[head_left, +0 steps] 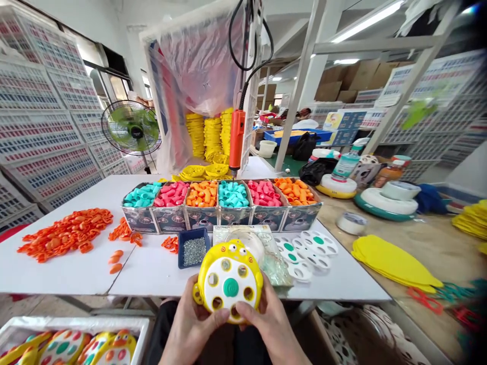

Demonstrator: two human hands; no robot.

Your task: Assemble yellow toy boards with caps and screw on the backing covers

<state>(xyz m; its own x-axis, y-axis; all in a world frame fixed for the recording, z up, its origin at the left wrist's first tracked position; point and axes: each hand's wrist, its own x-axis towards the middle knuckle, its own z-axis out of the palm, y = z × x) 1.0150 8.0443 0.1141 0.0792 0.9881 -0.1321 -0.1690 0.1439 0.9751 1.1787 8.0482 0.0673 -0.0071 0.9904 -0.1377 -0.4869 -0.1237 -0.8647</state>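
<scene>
A yellow animal-shaped plastic toy [231, 287] with a white face plate, a green centre button and a ring of round holes is held upright above the table's front edge. My left hand [195, 320] is closed around its lower left side, thumb on the face plate. On the lower right, my right hand [269, 318] grips the same toy, its thumb pressing near the bottom hole. Behind the toy lie a small blue tray [206, 238] of metal screws and a clear plastic bag [276, 263]. White plates with holes [318, 241] lie to the right.
Boxes [201, 218] of turquoise, pink and orange pieces line the table's back. An orange electric screwdriver [236, 139] hangs above them. Orange parts [70, 230] are heaped at left. A white foam box [142, 334] of similar toys sits lower left; yellow sheets [391, 261] lie right.
</scene>
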